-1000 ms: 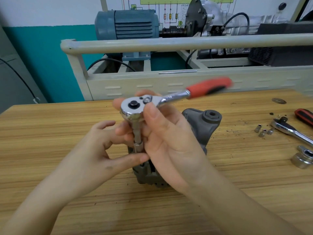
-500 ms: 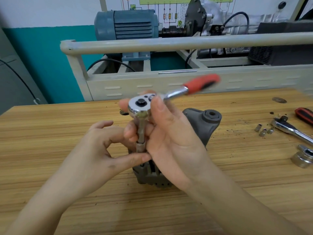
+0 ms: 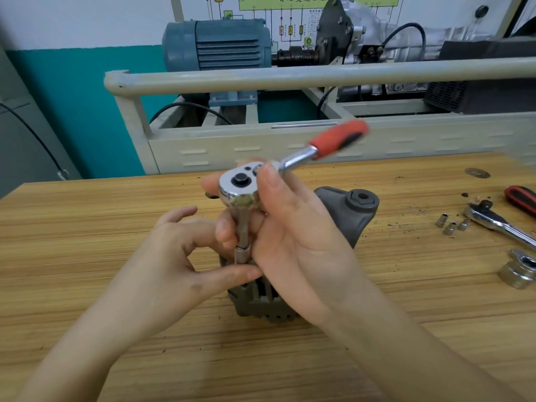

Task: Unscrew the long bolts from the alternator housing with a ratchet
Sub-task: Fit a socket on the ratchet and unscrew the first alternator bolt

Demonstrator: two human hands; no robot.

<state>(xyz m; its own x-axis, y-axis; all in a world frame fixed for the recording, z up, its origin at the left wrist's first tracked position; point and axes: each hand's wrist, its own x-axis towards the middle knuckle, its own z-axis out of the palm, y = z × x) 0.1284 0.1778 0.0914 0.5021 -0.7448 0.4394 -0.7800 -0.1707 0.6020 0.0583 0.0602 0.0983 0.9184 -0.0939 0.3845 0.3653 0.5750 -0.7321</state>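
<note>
Grey alternator housing (image 3: pixel 345 219) on bench; red-handled ratchet (image 3: pixel 293 161) above.

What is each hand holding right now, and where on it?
The right hand grips the ratchet by its head and extension, not the red handle. The left hand steadies the socket with its thumb.
</note>
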